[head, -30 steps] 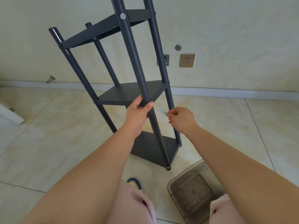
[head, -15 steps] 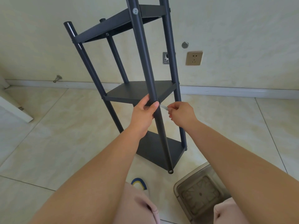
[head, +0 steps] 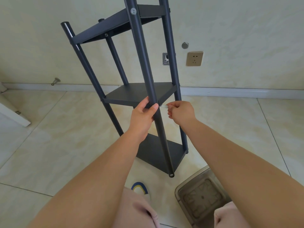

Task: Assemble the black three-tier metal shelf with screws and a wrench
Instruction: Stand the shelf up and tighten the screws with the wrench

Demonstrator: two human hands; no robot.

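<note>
The black three-tier shelf (head: 136, 94) stands tilted on the tiled floor, with four round posts and three flat tiers. My left hand (head: 144, 113) grips the near front post (head: 148, 76) at the level of the middle tier. My right hand (head: 181, 113) pinches a small flat silver wrench (head: 163, 105), whose tip reaches the post just beside my left thumb, at the middle tier's front corner. A silver screw head (head: 133, 11) shows on the same post at the top tier.
A clear plastic bin (head: 202, 197) sits on the floor at lower right, close to the post's foot (head: 171, 175). A slipper toe (head: 139, 188) and my knees fill the bottom edge. A wall socket (head: 194, 58) and baseboard (head: 238, 92) lie behind; a white panel (head: 11, 115) at left.
My right hand has moved up and left, bringing the wrench from beside the right post to the front post by my left thumb. The view has shifted slightly.
</note>
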